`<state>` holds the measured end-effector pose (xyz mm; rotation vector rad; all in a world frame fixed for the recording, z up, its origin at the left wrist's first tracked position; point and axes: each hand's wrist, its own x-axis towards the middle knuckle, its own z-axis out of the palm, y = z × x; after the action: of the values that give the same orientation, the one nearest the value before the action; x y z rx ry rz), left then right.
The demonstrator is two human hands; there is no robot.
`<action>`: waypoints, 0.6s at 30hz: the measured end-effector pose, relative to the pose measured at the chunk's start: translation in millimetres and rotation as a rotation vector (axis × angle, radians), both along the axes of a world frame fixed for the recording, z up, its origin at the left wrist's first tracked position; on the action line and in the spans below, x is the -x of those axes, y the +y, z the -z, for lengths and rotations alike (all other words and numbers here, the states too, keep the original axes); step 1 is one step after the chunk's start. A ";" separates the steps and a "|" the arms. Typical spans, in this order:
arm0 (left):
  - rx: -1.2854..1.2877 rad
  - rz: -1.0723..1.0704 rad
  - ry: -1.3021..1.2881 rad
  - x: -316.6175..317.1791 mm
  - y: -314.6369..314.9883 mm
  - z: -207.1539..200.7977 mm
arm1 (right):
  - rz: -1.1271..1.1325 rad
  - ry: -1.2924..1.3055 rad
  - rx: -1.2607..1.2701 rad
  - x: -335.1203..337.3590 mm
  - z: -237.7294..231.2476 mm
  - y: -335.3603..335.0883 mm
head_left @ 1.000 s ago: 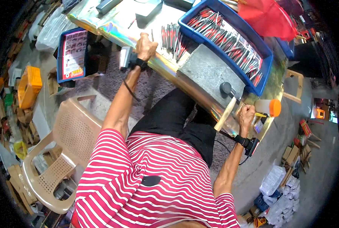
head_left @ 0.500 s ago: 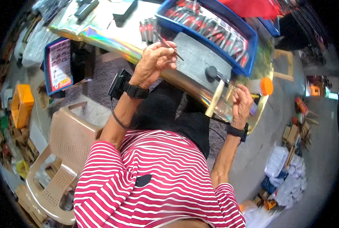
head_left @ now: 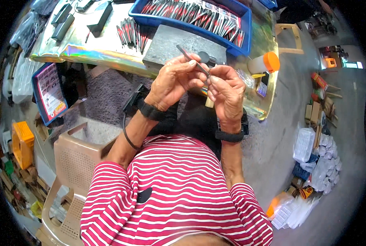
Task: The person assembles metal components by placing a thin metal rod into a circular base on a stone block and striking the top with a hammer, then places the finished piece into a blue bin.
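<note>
A thin, dark, rod-shaped piece (head_left: 184, 51) slants between my hands above the near table edge. My left hand (head_left: 170, 84) pinches it around the middle. At its lower end, my right hand (head_left: 229, 92) is closed with thumb and fingertips together. Whether those fingertips grip the rod itself or something tiny on it cannot be made out. Partly hidden behind my hands lies a hammer (head_left: 209, 102) with a dark round head and a pale wooden handle. Beyond them is a flat grey slab (head_left: 164, 43).
A blue tray (head_left: 247, 48) holds many slim red-and-black pieces. More such pieces (head_left: 129, 33) lie left of the slab, near dark boxes (head_left: 100, 18). An orange-lidded jar (head_left: 270, 62) stands at right. A beige plastic chair (head_left: 78, 158) is at my left.
My right hand has come left and up from beside the hammer to meet the rod's lower end. My left hand has stayed closed on the rod, and the view has shifted.
</note>
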<state>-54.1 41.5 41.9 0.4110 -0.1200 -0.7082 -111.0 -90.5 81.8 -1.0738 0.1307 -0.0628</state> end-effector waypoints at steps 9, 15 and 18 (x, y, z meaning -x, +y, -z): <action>0.059 0.003 0.050 4.7 -4.8 3.2 | 0.003 -0.016 0.022 4.6 -3.2 1.6; 0.054 0.002 0.028 3.5 -4.3 7.4 | -0.003 -0.015 0.025 3.5 0.3 1.8; 0.069 0.001 0.023 2.8 -4.3 9.1 | -0.017 -0.010 0.030 3.5 1.3 1.1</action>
<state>-56.9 37.2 32.8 0.3363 -0.1223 -0.7075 -114.5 -89.4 80.6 -1.1047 0.1121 -0.0544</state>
